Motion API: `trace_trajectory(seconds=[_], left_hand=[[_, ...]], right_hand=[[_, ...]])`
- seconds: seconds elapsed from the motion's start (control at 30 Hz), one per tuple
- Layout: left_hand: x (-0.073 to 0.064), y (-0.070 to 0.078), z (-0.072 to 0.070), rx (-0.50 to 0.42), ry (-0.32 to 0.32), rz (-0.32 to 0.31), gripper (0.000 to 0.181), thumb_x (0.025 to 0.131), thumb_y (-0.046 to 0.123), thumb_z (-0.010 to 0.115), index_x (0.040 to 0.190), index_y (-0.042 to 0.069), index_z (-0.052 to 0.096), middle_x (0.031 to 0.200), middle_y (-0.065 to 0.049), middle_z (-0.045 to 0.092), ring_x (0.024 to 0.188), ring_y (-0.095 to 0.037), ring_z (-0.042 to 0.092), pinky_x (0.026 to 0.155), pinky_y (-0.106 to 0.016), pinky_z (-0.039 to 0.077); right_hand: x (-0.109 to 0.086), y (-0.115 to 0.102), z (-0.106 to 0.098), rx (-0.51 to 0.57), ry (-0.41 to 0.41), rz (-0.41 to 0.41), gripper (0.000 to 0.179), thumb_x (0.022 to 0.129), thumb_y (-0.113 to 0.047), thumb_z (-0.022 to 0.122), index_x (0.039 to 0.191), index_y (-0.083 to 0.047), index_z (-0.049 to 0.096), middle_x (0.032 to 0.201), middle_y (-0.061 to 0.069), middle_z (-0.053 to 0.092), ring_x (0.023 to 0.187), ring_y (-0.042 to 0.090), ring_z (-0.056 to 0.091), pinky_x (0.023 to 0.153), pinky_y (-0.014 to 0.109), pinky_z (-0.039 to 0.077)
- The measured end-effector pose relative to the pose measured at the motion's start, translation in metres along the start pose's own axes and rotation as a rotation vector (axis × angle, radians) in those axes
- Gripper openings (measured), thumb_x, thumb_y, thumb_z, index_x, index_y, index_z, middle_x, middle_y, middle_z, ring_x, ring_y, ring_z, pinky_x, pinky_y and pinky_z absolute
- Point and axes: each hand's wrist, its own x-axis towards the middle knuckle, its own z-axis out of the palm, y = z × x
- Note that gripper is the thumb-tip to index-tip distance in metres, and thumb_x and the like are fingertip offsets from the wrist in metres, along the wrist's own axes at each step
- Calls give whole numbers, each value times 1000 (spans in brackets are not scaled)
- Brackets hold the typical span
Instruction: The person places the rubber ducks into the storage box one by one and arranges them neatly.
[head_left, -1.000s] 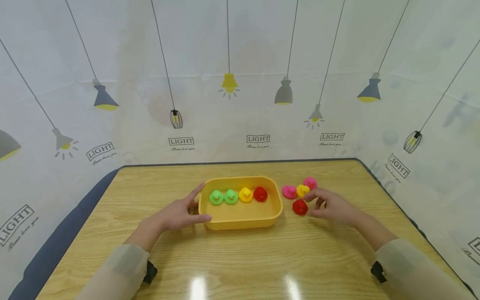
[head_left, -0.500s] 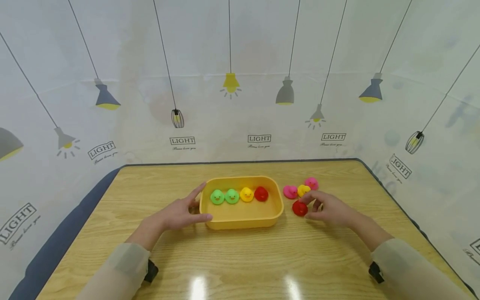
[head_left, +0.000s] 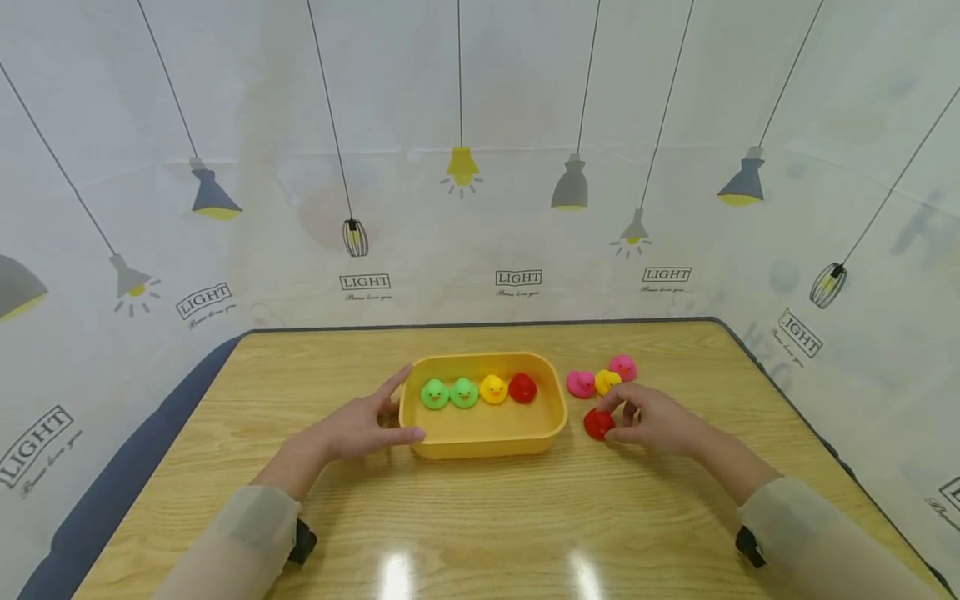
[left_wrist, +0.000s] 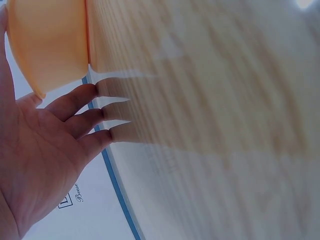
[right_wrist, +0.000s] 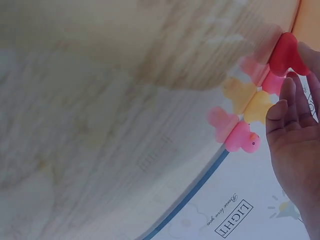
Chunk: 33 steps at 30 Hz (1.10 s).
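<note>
A yellow tray stands on the table with two green rubber ducks, a yellow rubber duck and a red rubber duck in a row inside. My left hand rests against the tray's left end, thumb at the front rim and index finger at the back corner. In the left wrist view its other fingers stretch out beside the tray wall. Right of the tray, my right hand pinches another red rubber duck between thumb and fingertips, low at the table.
Behind the right hand sit two pink rubber ducks and a yellow rubber duck, close together. The wooden table ends at a dark edge below a pale curtain printed with lamps.
My right hand has closed in on the red rubber duck outside the tray, and that duck has shifted slightly toward me. The left hand and the tray hold still.
</note>
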Motion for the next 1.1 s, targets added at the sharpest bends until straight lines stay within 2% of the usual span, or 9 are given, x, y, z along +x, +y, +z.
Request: trace_trajectory(seconds=[0.23, 0.53, 0.83, 0.93, 1.1], left_hand=[[-1, 2, -1, 3, -7, 3, 117, 92, 79, 71, 177, 43, -2, 166, -15, 55, 156, -51, 45, 123, -73, 38], [-1, 0, 0, 4, -3, -1, 115, 93, 79, 71, 175, 50, -4, 166, -15, 55, 154, -49, 49, 120, -69, 43], [0, -2, 1, 1, 2, 5, 116, 93, 78, 72, 176, 46, -3, 165, -15, 57, 153, -48, 50, 120, -69, 42], [0, -2, 1, -1, 2, 4, 116, 93, 78, 72, 176, 46, -2, 165, -14, 57, 154, -49, 49, 121, -71, 41], [0, -2, 1, -4, 4, 3, 115, 92, 78, 71, 175, 49, -3, 166, -14, 56, 156, -50, 46, 123, -73, 38]], right_hand=[[-3, -2, 2, -7, -6, -24, 33, 93, -22, 90, 117, -14, 70, 112, 2, 70, 94, 23, 60, 73, 25, 53], [-6, -2, 3, -20, -6, -76, 29, 94, -24, 89, 114, -15, 71, 107, 0, 70, 90, 17, 59, 72, 24, 53], [-10, -4, 6, -30, -8, -71, 29, 94, -26, 89, 116, -16, 72, 106, -3, 71, 89, 14, 59, 73, 24, 52], [-13, -5, 6, -29, 8, -94, 29, 95, -25, 88, 116, -16, 72, 108, -3, 72, 88, 14, 59, 74, 24, 52], [-18, -11, 3, -31, 87, -131, 28, 93, -19, 89, 115, -17, 72, 105, -3, 71, 87, 15, 59, 73, 24, 51]])
